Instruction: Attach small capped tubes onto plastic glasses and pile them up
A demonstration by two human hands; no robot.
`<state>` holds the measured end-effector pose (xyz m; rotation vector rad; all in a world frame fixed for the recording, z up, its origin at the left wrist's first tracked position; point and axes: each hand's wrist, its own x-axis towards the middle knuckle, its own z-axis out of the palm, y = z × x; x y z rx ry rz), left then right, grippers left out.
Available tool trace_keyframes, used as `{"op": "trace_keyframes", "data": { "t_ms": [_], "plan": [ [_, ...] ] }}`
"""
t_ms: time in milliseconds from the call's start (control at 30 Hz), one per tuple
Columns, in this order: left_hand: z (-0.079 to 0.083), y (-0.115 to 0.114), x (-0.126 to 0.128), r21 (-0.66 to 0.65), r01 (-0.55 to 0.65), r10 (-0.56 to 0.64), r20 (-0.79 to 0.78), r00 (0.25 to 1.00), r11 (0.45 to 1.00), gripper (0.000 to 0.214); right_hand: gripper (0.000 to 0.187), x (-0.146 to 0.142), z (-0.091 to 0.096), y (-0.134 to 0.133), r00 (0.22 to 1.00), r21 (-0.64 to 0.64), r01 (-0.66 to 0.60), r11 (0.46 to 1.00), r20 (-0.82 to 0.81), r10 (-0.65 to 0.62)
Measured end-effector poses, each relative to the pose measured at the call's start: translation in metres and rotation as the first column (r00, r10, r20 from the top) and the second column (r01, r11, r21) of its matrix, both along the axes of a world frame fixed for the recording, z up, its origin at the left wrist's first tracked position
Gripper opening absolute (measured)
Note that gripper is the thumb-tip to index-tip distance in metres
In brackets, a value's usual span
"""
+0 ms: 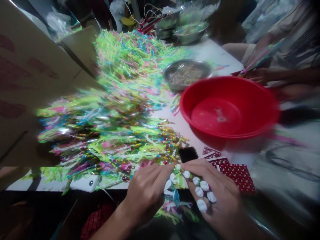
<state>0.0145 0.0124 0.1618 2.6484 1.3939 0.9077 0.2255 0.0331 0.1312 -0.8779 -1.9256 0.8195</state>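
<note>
A white-beaded strand [186, 174] is held low over the near edge of the counter [207, 50], between the left hand [143, 196] and the right hand [215, 190]. The fingers of the left hand are pressed together on the strand, so that it appears to be pinched, while the fingers of the right hand are half curled beneath its white oval pieces (whether they are clenched cannot be told, as the pieces cover them). The strand seems to be kept close to the body so that it can be seen and handled clear of the mass beyond. A broad heap of neon plastic strands [110, 130] is spread across the counter, apparently laid out so that single strands can be reached, and its beaded ends are turned toward the hands. A red plastic basin [228, 106] is placed just beyond the right hand, with little visible in it, and a steel bowl of small beads [186, 75] stands beside the heap, within easy reach. Red dotted squares [231, 173] lie by the right hand, and a black phone-like object [188, 154] is set just above it. A co-worker's hand [255, 76] is seen at the far right, beside the basin, near a bundle of strands [260, 56].
</note>
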Motion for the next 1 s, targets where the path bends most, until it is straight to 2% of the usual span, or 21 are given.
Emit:
{"op": "trace_keyframes", "data": {
  "t_ms": [67,200,267,333,367,433,500,533,567,600,667,733,800,867,1000],
  "plan": [
    [-0.007,0.0,-0.005,-0.002,0.012,-0.012,0.017,1.0,1.0,0.035,0.05,-0.006,-0.005,0.002,0.997,-0.076,-0.06,0.995,-0.058,0.056],
    [-0.028,0.005,-0.032,-0.016,0.006,-0.006,0.018,1.0,1.0,0.036,0.033,-0.022,-0.015,0.018,0.988,-0.239,-0.148,0.96,-0.075,0.134],
    [-0.033,0.011,-0.052,0.004,-0.053,0.053,-0.04,0.998,0.999,0.043,0.022,-0.032,-0.02,0.033,0.994,-0.292,-0.098,0.951,-0.077,0.078],
    [-0.031,0.015,-0.072,0.04,-0.183,0.181,0.028,0.983,0.982,0.04,0.015,-0.041,-0.024,0.049,0.995,-0.3,0.045,0.953,-0.074,-0.071],
    [-0.027,0.016,-0.079,0.019,-0.27,0.266,0.13,0.955,0.963,0.034,0.015,-0.045,-0.026,0.056,0.986,-0.295,0.127,0.947,-0.067,-0.153],
    [-0.019,0.016,-0.088,-0.133,-0.412,0.43,0.395,0.812,0.901,0.02,0.019,-0.054,-0.031,0.07,0.966,-0.285,0.229,0.931,-0.048,-0.253],
    [-0.013,0.015,-0.087,-0.33,-0.412,0.527,0.567,0.633,0.849,0.028,0.02,-0.06,-0.036,0.079,0.962,-0.262,0.25,0.932,-0.038,-0.269],
    [-0.012,0.015,-0.083,-0.404,-0.389,0.561,0.599,0.572,0.828,0.033,0.02,-0.061,-0.037,0.081,0.962,-0.247,0.253,0.936,-0.035,-0.269],
    [-0.013,0.015,-0.079,-0.451,-0.366,0.58,0.601,0.55,0.814,0.034,0.023,-0.062,-0.038,0.082,0.962,-0.235,0.258,0.937,-0.032,-0.272],
    [-0.014,0.014,-0.074,-0.474,-0.353,0.588,0.581,0.563,0.807,0.032,0.026,-0.06,-0.039,0.081,0.96,-0.234,0.266,0.935,-0.025,-0.28],
    [-0.018,0.013,-0.065,-0.443,-0.342,0.546,0.507,0.667,0.829,0.028,0.031,-0.054,-0.035,0.075,0.957,-0.277,0.28,0.919,-0.001,-0.291],
    [-0.021,0.011,-0.059,-0.339,-0.288,0.417,0.414,0.809,0.895,0.023,0.034,-0.044,-0.026,0.065,0.969,-0.357,0.239,0.903,0.025,-0.246],
    [-0.022,0.007,-0.054,-0.244,-0.2,0.272,0.31,0.911,0.949,0.015,0.038,-0.034,-0.013,0.052,0.99,-0.454,0.139,0.88,0.048,-0.132],
    [-0.022,0.002,-0.049,-0.178,-0.11,0.15,0.229,0.962,0.978,0.013,0.039,-0.024,0.001,0.038,0.996,-0.519,0.076,0.851,0.07,-0.046],
    [-0.018,-0.005,-0.038,-0.017,0.014,-0.012,0.136,0.991,1.0,0.026,0.024,-0.012,0.019,0.016,0.995,-0.548,0.084,0.832,0.089,-0.042]
  ]
}}
